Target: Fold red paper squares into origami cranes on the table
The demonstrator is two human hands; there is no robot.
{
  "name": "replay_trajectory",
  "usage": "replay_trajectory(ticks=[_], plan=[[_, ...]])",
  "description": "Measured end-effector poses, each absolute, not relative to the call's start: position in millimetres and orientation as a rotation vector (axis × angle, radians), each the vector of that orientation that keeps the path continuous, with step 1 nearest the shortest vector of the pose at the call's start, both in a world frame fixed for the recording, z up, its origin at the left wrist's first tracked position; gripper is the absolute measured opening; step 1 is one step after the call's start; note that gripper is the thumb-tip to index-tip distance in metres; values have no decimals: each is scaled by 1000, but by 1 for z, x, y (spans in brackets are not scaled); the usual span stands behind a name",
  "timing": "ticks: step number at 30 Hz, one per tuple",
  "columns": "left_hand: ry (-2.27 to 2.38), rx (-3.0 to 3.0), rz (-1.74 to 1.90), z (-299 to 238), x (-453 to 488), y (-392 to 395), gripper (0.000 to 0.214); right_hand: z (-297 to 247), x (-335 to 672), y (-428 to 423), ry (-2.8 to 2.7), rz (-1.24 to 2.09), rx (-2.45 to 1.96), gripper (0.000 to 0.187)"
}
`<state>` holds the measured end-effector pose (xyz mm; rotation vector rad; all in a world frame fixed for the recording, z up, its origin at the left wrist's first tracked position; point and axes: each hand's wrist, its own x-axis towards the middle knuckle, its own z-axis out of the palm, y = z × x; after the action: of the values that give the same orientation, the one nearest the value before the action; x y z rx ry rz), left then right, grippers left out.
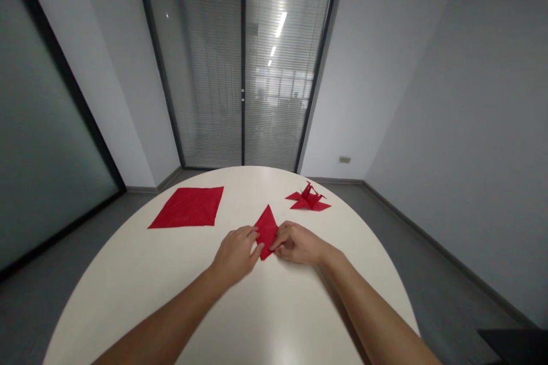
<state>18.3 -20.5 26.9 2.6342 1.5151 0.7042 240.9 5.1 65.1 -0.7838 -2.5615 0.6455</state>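
Note:
A folded piece of red paper [267,227], shaped like a narrow diamond, lies on the white table between my hands. Its pointed tip faces away from me. My left hand [236,254] holds the paper's left edge, fingertips on its side and thumb by the lower corner. From the other side, my right hand [299,242] pinches the lower right edge with bent fingers; part of that edge is hidden beneath them. Beyond my right hand stand red origami cranes [309,199], close together with their wings spread.
A stack or sheet of red square paper [188,208] lies flat at the left of the round white table [240,319]. Behind the table are glass doors with blinds [214,97] and grey walls. A dark object [514,345] shows at the lower right.

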Motion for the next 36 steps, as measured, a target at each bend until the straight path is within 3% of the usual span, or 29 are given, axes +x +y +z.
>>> replay_trajectory(ticks=[10,20,24,30,36], plan=[[1349,2590,765,14,5,-10,31,56,257,8,-2524,532,-1035,68],[1266,2636,676,13,0,-12,40,62,253,8,-2544,470,-949,41],[1231,2655,639,15,-1,-13,40,66,251,5,-2506,470,-948,42],[1186,2648,677,18,0,-13,42,59,251,7,-2464,549,-997,60],[1123,2604,771,20,4,-15,35,64,251,6,-2490,541,-984,39]])
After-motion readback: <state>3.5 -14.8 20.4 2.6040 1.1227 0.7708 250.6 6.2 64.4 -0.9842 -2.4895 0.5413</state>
